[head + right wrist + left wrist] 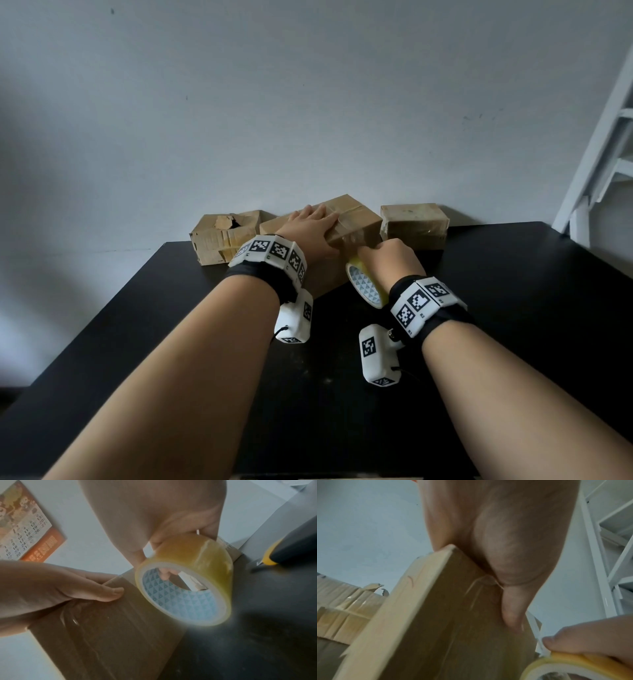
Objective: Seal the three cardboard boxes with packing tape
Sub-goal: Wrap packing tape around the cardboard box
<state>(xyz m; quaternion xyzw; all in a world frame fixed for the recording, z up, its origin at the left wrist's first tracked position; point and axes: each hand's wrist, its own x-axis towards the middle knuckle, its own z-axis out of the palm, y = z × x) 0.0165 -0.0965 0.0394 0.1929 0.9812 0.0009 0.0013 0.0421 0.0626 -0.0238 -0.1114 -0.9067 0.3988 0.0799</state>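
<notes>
The middle cardboard box lies on the black bench, near its far edge, turned at an angle to its two neighbours. Its brown surface is smooth, and a glossy strip of clear tape runs over the top and down the near side, with small wrinkles that catch the light.

The left hand lies flat on the top of this box with its fingers straight and close together, pressing on the cardboard beside the strip. In the right wrist view the thumb presses against the box's side face, just at the top edge.

The right hand holds the tape roll just beside the near right corner of the box. Its fingers are curled around the roll: some lie on the yellowish outer band and one fingertip shows inside the ring. The roll is a wide ring, and the inside of its core is white with a pattern of small blue triangles.

To the left stands a second box with a torn, ragged top and old tape on its side. To the right stands a third box, low and darker, with shiny tape on it. Both are near the pale wall.

On the bench at the right lies a black and yellow tool; I cannot tell what it is. A calendar hangs on the wall.
</notes>
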